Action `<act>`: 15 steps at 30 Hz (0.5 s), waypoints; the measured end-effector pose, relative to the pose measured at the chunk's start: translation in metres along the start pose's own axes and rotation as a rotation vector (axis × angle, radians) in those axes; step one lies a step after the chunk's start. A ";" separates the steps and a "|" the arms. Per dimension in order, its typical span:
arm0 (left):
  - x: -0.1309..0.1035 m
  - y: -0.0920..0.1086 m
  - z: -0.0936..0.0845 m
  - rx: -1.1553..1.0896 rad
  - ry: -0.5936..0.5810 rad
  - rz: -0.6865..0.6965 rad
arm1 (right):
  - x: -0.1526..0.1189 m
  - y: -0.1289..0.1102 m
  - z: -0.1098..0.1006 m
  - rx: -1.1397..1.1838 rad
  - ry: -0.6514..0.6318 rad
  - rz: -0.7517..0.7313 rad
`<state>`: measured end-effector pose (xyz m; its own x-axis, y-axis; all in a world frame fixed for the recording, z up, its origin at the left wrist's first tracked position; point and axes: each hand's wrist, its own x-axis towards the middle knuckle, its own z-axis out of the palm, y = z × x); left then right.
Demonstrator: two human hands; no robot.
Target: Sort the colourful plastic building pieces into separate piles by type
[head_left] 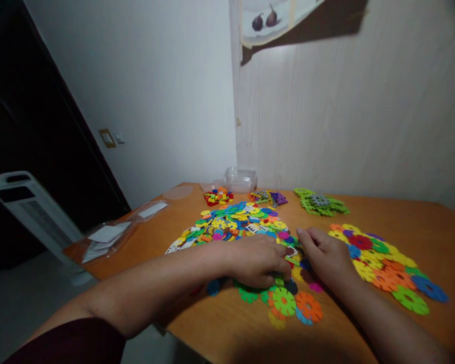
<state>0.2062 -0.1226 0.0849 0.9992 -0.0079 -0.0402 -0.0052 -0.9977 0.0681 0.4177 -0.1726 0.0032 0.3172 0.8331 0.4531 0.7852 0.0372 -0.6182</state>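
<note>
A broad heap of colourful notched plastic discs [222, 223], mixed with other small flat pieces, covers the middle of the table. My left hand [260, 259] reaches across its near right side, fingers bent down among the pieces. Light green bits show at its fingertips, but what the fingers grip is hidden. At the heap's right edge is my right hand [326, 253], its fingers curled in and thumb on top; I cannot see inside it. Nearer me lie larger loose discs, among them a lime green disc [284, 302] and an orange disc [309, 306].
Right of my right hand spreads a group of larger discs [379, 258]. Behind stand green interlocked pieces [320, 202], purple pieces [276, 198], small red and yellow blocks [217, 197] and a clear plastic box [241, 179]. Plastic packets [108, 237] lie at the table's left edge.
</note>
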 end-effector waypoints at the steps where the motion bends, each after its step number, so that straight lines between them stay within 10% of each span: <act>1: 0.001 -0.001 0.002 0.005 0.006 0.007 | 0.000 0.001 0.000 0.001 0.000 -0.005; 9: -0.008 -0.032 -0.005 -0.534 0.132 -0.254 | 0.000 0.004 0.001 -0.011 -0.025 0.021; 15: -0.044 -0.133 -0.014 -0.954 0.790 -0.882 | -0.001 0.001 -0.001 -0.012 -0.034 0.022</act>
<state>0.1636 0.0110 0.0912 0.4358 0.8950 0.0953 0.3053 -0.2466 0.9198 0.4190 -0.1741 0.0023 0.3164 0.8518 0.4175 0.7847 0.0124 -0.6198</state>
